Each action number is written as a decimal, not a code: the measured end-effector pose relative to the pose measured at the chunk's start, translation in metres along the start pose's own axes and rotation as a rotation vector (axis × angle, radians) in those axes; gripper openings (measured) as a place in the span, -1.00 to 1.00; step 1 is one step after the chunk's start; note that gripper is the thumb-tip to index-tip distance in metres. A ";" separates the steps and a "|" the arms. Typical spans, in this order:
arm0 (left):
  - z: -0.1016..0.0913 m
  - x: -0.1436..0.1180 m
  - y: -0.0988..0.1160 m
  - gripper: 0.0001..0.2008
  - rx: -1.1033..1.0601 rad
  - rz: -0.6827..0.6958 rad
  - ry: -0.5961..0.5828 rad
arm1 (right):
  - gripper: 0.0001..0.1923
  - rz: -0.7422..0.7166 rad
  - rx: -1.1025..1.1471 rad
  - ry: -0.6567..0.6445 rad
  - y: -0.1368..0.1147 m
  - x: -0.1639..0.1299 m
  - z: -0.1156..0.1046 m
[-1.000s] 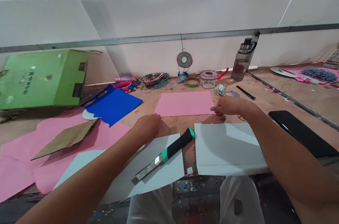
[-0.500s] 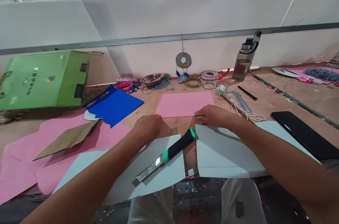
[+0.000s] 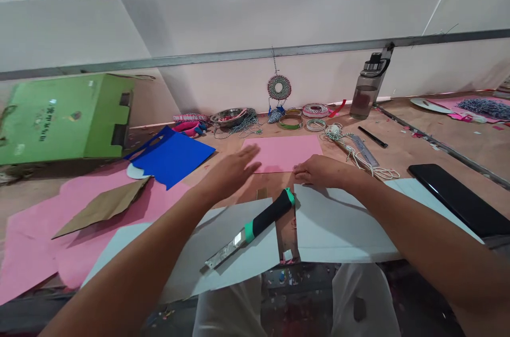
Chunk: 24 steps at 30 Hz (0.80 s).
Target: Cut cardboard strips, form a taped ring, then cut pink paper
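A pink paper sheet [image 3: 290, 150] lies flat in the middle of the wooden table [image 3: 402, 155]. My left hand [image 3: 230, 171] hovers open over its near left corner, fingers stretched out. My right hand [image 3: 319, 171] rests with curled fingers on the sheet's near edge, at the far corner of a white sheet [image 3: 338, 225]. A utility knife [image 3: 251, 230] with a black and green handle lies on another white sheet [image 3: 239, 257] between my arms.
A blue cut sheet [image 3: 171, 156], brown card [image 3: 103, 207] and large pink paper [image 3: 79, 230] lie left, beside a green box [image 3: 64, 116]. Rings, cords and a metal bowl [image 3: 229, 116] line the back. A bottle [image 3: 368, 87], ruler [image 3: 363, 150], pen [image 3: 372, 137] and black phone [image 3: 458, 196] lie right.
My left hand lifted from the table and opened, reaching forward over the pink sheet's corner. My right hand slid left from the sheet's right corner toward its middle near edge.
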State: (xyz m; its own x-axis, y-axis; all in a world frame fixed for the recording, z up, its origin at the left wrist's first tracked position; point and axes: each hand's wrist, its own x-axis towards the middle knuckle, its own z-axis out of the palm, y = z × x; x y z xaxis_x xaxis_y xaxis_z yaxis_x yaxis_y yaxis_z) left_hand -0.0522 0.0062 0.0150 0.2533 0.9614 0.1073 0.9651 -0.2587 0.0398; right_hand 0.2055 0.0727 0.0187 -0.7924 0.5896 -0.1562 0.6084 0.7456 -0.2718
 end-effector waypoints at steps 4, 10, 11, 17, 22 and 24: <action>0.022 0.002 0.008 -0.42 -0.051 0.325 -0.217 | -0.65 0.020 -0.003 0.015 0.004 0.002 0.004; 0.037 0.003 0.000 -0.40 -0.082 0.297 -0.223 | -0.68 -0.123 -0.024 0.312 -0.006 0.006 0.014; 0.038 0.004 -0.001 -0.41 -0.080 0.308 -0.221 | -0.68 -0.198 -0.001 0.375 -0.013 0.005 0.015; 0.048 0.007 -0.008 -0.42 -0.025 0.400 -0.198 | -0.64 -0.664 0.101 0.252 -0.048 -0.003 0.025; 0.050 0.007 -0.010 -0.36 0.009 0.258 -0.131 | -0.60 -0.664 0.028 0.161 -0.044 0.002 0.040; 0.048 0.007 -0.012 -0.37 0.031 0.273 -0.105 | -0.67 -0.644 0.015 0.154 -0.043 0.003 0.042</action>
State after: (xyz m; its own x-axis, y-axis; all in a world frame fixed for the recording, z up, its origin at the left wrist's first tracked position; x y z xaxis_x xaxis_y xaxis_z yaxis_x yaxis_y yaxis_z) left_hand -0.0584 0.0202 -0.0329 0.5081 0.8613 0.0061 0.8613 -0.5081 -0.0069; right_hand 0.1754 0.0290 -0.0099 -0.9817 0.0653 0.1790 0.0131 0.9603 -0.2788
